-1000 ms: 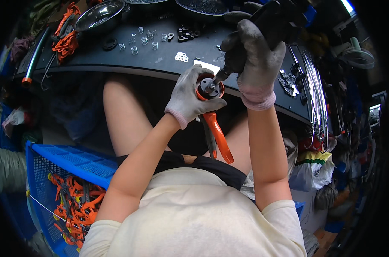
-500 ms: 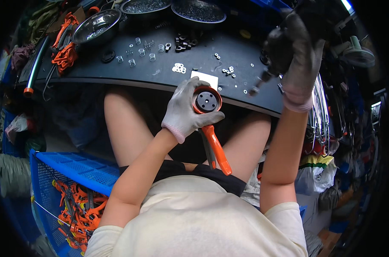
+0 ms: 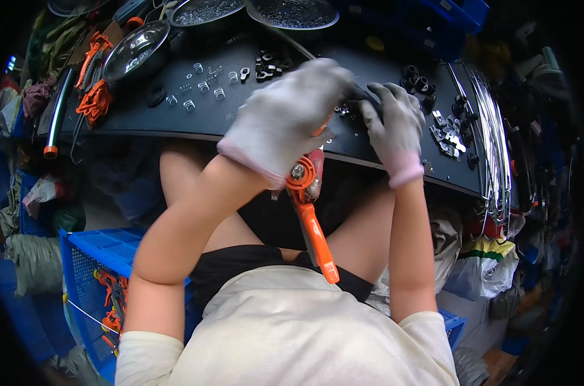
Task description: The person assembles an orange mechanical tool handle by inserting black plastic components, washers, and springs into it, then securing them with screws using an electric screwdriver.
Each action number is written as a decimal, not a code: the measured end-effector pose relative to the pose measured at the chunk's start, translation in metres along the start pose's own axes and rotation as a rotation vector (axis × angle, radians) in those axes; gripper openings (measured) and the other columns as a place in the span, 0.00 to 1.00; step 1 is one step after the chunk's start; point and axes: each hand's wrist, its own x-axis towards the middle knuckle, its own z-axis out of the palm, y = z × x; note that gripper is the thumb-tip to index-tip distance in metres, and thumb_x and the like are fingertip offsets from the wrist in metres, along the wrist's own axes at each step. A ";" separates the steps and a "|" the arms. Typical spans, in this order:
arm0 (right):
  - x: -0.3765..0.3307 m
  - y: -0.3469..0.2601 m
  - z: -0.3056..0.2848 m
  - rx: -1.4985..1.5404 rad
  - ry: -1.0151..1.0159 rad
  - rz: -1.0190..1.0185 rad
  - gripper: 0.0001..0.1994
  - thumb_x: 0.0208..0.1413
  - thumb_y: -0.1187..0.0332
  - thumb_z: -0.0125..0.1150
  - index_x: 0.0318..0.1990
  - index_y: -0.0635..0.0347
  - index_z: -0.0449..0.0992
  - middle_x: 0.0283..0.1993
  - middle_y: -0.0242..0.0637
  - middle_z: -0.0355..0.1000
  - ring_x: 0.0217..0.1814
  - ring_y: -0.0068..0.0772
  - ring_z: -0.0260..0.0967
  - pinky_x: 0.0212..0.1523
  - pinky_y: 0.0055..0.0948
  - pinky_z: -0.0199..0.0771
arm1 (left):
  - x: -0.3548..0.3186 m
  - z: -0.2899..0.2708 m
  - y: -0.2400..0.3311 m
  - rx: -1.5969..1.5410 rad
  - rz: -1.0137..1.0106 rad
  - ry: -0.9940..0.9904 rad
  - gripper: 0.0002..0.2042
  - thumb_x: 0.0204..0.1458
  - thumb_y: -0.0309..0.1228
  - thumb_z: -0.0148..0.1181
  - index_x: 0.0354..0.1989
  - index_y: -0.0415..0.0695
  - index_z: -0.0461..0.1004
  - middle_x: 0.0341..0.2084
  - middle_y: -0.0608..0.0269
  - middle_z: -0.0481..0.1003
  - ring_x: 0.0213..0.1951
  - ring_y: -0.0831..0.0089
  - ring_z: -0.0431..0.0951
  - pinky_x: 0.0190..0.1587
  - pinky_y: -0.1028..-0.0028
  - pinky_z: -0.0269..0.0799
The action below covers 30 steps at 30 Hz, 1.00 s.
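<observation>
Hanging at the centre of the frame, the orange tool [image 3: 301, 175] points its long handle [image 3: 317, 238] toward the lower edge. Above it, the left hand [image 3: 287, 116] appears clamped on the tool's upper part, the grip itself hidden. Just to the right, the right hand [image 3: 393, 125] bends its fingers beside a dark part [image 3: 357, 94]; contact cannot be told. The tool looks stiff, fairly light, perhaps slippery; its handle should give the surest hold.
</observation>
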 end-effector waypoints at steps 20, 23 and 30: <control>-0.061 -0.034 -0.008 2.206 -0.276 0.235 0.27 0.66 0.48 0.44 0.60 0.63 0.62 0.51 0.40 0.70 0.49 0.32 0.73 0.48 0.34 0.76 | 0.022 0.026 0.015 -0.502 0.081 -0.217 0.38 0.44 0.16 0.59 0.67 0.51 0.58 0.60 0.48 0.66 0.57 0.47 0.70 0.56 0.63 0.72; -0.060 -0.038 -0.021 2.212 -0.212 0.238 0.30 0.66 0.44 0.42 0.60 0.62 0.61 0.51 0.40 0.70 0.47 0.31 0.74 0.46 0.32 0.77 | 0.018 0.028 0.018 -0.375 0.130 -0.171 0.39 0.41 0.16 0.62 0.67 0.49 0.58 0.60 0.48 0.66 0.56 0.47 0.71 0.55 0.63 0.73; -0.066 -0.046 -0.012 2.665 -0.310 0.278 0.32 0.66 0.42 0.39 0.64 0.59 0.60 0.58 0.36 0.68 0.57 0.29 0.70 0.56 0.35 0.73 | 0.008 0.035 0.016 -0.705 0.015 -0.078 0.59 0.24 0.10 0.71 0.72 0.46 0.45 0.69 0.48 0.53 0.69 0.52 0.56 0.68 0.58 0.57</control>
